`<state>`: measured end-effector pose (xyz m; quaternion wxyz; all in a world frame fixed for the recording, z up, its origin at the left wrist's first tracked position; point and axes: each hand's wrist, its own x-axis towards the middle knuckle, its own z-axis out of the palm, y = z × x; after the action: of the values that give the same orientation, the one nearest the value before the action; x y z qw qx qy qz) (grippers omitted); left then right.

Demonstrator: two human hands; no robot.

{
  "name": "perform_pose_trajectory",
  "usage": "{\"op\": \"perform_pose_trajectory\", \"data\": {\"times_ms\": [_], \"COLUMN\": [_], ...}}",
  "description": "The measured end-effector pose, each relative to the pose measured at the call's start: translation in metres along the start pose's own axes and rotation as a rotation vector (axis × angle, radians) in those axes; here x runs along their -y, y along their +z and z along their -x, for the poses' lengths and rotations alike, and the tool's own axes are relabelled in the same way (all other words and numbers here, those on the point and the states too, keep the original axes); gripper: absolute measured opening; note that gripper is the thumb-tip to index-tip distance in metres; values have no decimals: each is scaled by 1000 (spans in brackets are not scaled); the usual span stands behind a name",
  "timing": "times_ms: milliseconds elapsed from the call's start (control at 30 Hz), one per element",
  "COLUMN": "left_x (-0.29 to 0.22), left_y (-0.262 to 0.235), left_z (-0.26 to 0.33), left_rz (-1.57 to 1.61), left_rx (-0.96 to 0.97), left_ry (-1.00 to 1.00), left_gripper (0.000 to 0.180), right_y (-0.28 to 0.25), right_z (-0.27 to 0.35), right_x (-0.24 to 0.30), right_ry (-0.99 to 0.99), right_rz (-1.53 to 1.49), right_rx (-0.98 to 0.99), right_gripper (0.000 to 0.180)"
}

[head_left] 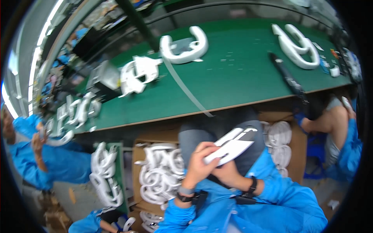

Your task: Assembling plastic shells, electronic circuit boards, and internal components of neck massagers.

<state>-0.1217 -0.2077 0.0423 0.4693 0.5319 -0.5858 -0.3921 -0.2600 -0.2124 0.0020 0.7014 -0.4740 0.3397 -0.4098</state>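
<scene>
Over my lap I hold a white plastic part, long and angled, with a pointed far end and a small dark slot. Thumb and fingers of my left hand close on its near left end. My right hand grips it from below, with its fingertips hidden behind the part. Motion blurs the piece a little, so its exact kind cannot be made out.
Ahead runs a green workbench with white U-shaped parts, a white looped part and a black tool. Boxes of white curved parts stand beside my legs. Co-workers in blue sleeves sit left and right.
</scene>
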Motion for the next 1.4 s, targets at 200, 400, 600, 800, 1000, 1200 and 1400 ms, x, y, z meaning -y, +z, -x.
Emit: {"op": "perform_pose_trajectory", "data": {"times_ms": [200,400,600,800,1000,1200,1400], "left_x": [-5,-4,-6,-5,-7,-7,-7], "left_y": [1,6,7,5,5,3,4], "left_z": [-3,-4,-3,-2,-2,0,3], "left_rz": [55,46,57,63,77,49,75], "left_rx": [10,10,9,15,17,24,14], "left_ry": [-78,-77,-91,-101,-111,-111,-118], "left_gripper": [30,30,30,30,30,31,31], "right_y": [0,-4,-5,-4,-5,-3,-3], "right_z": [-2,-2,-1,-1,-1,0,2], "right_x": [11,8,9,9,8,13,15], "right_ry": [14,3,13,4,5,-11,2], "right_rz": [-7,6,-10,5,-3,34,17], "right_rx": [31,24,28,31,24,34,37], "right_gripper": [53,52,52,52,51,49,49]}}
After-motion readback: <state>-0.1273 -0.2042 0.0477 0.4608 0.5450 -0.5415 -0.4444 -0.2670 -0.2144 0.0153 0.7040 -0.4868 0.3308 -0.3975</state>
